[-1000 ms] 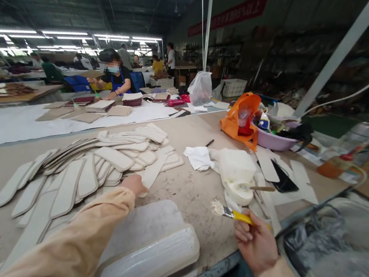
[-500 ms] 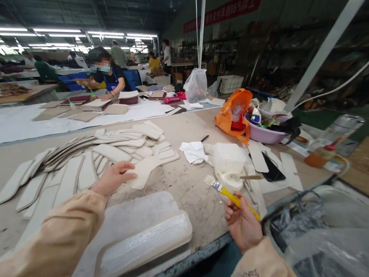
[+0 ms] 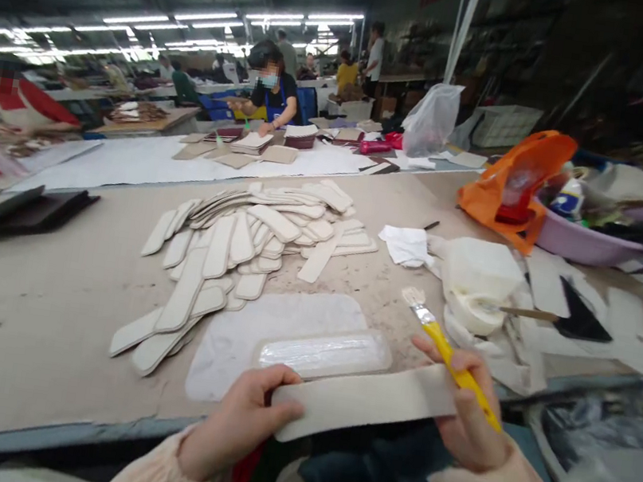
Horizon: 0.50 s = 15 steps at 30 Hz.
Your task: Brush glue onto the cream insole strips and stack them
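Observation:
My left hand (image 3: 240,418) pinches the left end of a long off-white strip (image 3: 363,405) with rounded corners, held just off the table's front edge. My right hand (image 3: 475,425) grips a paintbrush (image 3: 440,341) by its yellow handle, bristles pointing up and left. The strip's other end lies at that hand's fingers. Just beyond the strip is a plastic-wrapped rounded board (image 3: 322,352) on a white sheet (image 3: 223,351). Many similar pale pieces (image 3: 236,244) lie in an overlapping pile behind it. A cut-open white jug (image 3: 476,292) with pale paste and a flat stick stands past the brush.
A crumpled white cloth (image 3: 404,245) lies left of the jug. At the right are an orange bag (image 3: 514,189), a purple basin (image 3: 588,239) and a dark phone-like object (image 3: 582,312). Plastic bags (image 3: 613,470) fill the lower right. A masked co-worker (image 3: 277,93) sits across the table.
My left hand has moved from the pile to the table's front edge and now holds a strip. My right hand has come to its far end, still holding the brush. The view has turned left.

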### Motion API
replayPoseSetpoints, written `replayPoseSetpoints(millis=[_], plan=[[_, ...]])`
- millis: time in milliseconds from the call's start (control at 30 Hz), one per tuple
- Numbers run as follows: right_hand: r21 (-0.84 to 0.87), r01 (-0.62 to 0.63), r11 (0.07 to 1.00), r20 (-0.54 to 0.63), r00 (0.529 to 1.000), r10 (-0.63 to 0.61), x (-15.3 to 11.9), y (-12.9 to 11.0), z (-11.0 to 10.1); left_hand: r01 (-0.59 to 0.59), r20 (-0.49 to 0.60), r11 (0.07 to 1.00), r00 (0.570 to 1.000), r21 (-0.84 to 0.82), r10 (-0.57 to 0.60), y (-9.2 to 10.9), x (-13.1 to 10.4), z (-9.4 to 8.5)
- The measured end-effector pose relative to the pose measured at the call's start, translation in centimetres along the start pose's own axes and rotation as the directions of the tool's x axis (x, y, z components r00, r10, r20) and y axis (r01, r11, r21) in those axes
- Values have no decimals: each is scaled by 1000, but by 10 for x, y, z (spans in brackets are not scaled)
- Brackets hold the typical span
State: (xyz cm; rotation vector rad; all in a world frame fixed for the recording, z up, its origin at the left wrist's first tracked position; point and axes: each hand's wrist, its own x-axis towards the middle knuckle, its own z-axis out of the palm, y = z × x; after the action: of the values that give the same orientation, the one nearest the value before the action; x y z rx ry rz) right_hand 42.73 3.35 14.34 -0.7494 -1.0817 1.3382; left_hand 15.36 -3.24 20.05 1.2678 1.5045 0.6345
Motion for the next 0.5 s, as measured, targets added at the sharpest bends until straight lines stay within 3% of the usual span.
replayPoseSetpoints(millis=[67, 167, 300, 400, 500], plan=[[-148, 3, 989, 1, 1000, -3, -11, 3, -2, 33, -39, 994, 999, -107, -37, -19, -12, 12], [-430, 42, 902, 19, 999, -38, -14, 8, 0, 0, -93, 970, 995, -241, -23, -38, -21, 19], [-658, 101, 747, 25, 993, -113, 5, 12, 19, -14, -204, 940, 977, -341, -60, -43, -15, 3], [-784, 165, 599, 57, 979, -195, 24, 15, 37, -3, -359, 980, 931, -197, -69, -39, 1, -19], [-815, 225, 534, 113, 966, -234, 38, 21, 49, 38, -457, 999, 889, 22, -24, -37, 17, -37]])
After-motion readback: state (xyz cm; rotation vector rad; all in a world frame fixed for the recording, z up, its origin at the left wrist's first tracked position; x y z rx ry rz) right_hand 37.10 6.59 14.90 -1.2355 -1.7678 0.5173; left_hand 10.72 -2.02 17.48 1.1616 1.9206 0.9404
